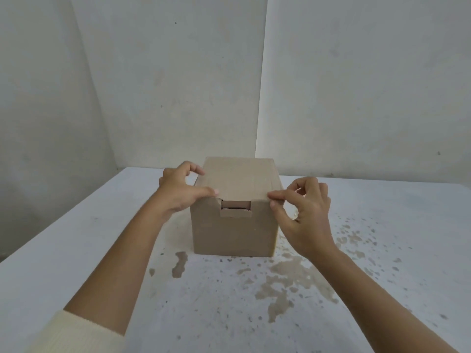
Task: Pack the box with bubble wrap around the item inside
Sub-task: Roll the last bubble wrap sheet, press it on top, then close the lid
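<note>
White walls back a stained white table (pixel 76 238). Left of centre, the left hand (pixel 178 192) pinches the closed cardboard box (pixel 234 225) at its top left edge. Centre-right, the right hand (pixel 303 215) pinches the lid's front right corner.

- I see 1 obstacle on the table (pixel 76 238): the closed cardboard box (pixel 234 225), standing upright near the middle.
- My left hand (pixel 178 192) blocks the box's left top edge, and my right hand (pixel 303 215) blocks its right front corner, fingertips touching the lid.
- Both forearms slant in from the near corners, leaving an open lane between them up to the box's front face.
- The notch (pixel 235 208) in the front top edge is uncovered and reachable between my 2 thumbs.
- Bare stained tabletop lies free to the left, right and front.
- 2 walls (pixel 178 72) close off the space behind; the gap behind the box looks narrow.
</note>
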`<state>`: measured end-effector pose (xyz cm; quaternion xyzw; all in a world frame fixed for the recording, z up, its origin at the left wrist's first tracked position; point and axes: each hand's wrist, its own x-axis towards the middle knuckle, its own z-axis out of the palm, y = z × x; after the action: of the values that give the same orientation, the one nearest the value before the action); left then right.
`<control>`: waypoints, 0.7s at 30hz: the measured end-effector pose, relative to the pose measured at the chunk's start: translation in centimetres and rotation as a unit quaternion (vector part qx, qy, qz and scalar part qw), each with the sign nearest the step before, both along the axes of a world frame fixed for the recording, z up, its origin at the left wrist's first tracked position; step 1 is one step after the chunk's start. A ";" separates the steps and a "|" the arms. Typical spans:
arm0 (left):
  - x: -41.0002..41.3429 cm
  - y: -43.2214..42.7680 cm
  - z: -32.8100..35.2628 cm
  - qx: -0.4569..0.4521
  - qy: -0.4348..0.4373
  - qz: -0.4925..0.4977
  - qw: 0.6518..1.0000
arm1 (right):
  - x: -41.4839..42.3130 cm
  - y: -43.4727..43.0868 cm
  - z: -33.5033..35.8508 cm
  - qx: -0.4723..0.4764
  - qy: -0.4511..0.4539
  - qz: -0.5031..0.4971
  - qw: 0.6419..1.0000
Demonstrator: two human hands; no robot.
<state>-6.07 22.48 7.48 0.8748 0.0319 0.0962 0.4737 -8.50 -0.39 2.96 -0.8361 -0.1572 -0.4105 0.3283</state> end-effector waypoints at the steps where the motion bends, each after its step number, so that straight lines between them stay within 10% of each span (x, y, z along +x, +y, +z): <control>1: 0.2 0.1 0.7 0.005 0.036 -0.026 0.999 | -0.3 0.2 -0.1 -0.015 -0.021 0.015 1.000; 6: 1.7 -1.8 2.6 -0.011 0.072 -0.093 0.993 | -2.1 2.6 -1.8 -0.005 -0.010 0.165 0.986; 21: 2.4 -1.9 0.0 -0.068 0.025 -0.110 0.991 | -2.3 5.1 0.9 0.231 0.233 0.103 0.939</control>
<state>-3.66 20.62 7.48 0.8407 -0.0459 0.0191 0.5392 -10.77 4.68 3.89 -0.7886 -0.0621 -0.1927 0.5806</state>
